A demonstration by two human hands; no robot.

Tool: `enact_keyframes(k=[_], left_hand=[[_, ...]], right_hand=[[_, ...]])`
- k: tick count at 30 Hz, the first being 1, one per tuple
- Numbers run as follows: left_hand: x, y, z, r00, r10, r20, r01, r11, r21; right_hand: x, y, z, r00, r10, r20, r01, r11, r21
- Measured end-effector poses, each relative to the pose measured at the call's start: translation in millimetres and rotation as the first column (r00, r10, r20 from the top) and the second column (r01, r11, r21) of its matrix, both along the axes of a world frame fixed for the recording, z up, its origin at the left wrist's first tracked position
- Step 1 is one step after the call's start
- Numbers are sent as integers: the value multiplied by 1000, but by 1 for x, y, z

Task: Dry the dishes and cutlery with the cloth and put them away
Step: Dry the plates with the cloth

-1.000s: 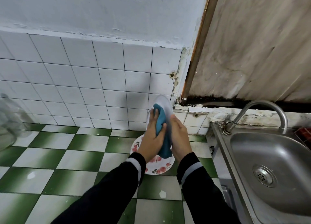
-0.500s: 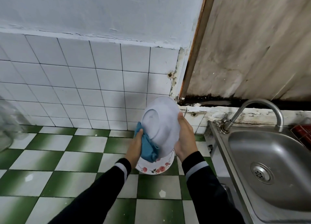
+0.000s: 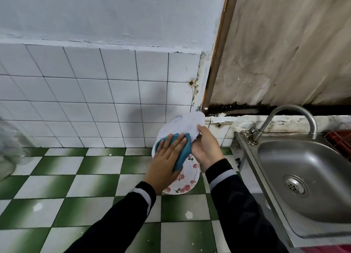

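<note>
**Plate wiped left of the sink**

Left of the sink [image 3: 303,157], a floral plate [image 3: 188,180] lies on the worktop [image 3: 85,186], half hidden. Above it the left hand [image 3: 167,161], fingers straight, presses the teal cloth [image 3: 183,152] flat on the white plate [image 3: 182,126]. The right hand [image 3: 206,148] curls round the white plate's right rim. The white plate tilts, its blurred upper edge toward the tiled wall [image 3: 95,100].

**What there is, by number**

Plates, two: one white plate [image 3: 180,127] and one flowered plate [image 3: 187,184]; cloth [image 3: 183,152], one, blue; hands, two: one left hand [image 3: 165,161] and one right hand [image 3: 207,150]; sink [image 3: 311,163], one, steel, with one drain [image 3: 295,185] in its floor; tap [image 3: 296,110], one, curved; clear vessel [image 3: 7,148], one, blurred at the left edge; red rack [image 3: 340,140], one, cut off at the right edge.
</note>
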State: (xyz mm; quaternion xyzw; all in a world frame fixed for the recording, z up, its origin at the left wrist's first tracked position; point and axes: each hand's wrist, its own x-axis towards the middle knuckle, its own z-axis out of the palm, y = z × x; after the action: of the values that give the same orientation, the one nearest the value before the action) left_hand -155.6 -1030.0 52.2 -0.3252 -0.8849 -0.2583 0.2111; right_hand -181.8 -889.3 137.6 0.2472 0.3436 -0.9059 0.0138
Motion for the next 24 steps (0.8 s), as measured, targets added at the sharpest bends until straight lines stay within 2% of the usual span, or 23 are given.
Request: enact_keyframes(k=[2,6,9,11,13,14,15,20,22,24], left_hand=[[-1,-2,4,999,37,-33,-35,997,65],[-6,-1,24,979,97,-181,-59,977,203],[-13,5,44,977,126,-173,-67,948,310],[-16,13,57,988,145,-60,-110,912,395],[-15,25,67,992,117,56,-129,865,485],[-11,34,70,991,94,100,-133,840,526],[-8,40,72,986,77,148,-148,814,562],[17,96,85,897,-84,435,-269,676,686],[27,123,92,853,-139,504,-316,630,709],[39,157,95,819,-184,544,-340,606,719]], right_hand=[[4,1,2,999,37,1,-37,999,31],[22,11,12,992,68,-111,-59,995,76],[40,26,25,981,138,-136,-96,957,273],[47,42,23,989,105,-105,-33,847,530],[53,65,10,996,-13,-91,77,656,751],[59,79,3,994,-64,-86,107,588,801],[62,88,-4,994,-87,-71,108,574,811],[104,153,-21,999,-50,-11,44,729,684],[124,181,-24,998,-46,-46,64,820,569],[149,213,-24,996,-45,-79,77,871,485]])
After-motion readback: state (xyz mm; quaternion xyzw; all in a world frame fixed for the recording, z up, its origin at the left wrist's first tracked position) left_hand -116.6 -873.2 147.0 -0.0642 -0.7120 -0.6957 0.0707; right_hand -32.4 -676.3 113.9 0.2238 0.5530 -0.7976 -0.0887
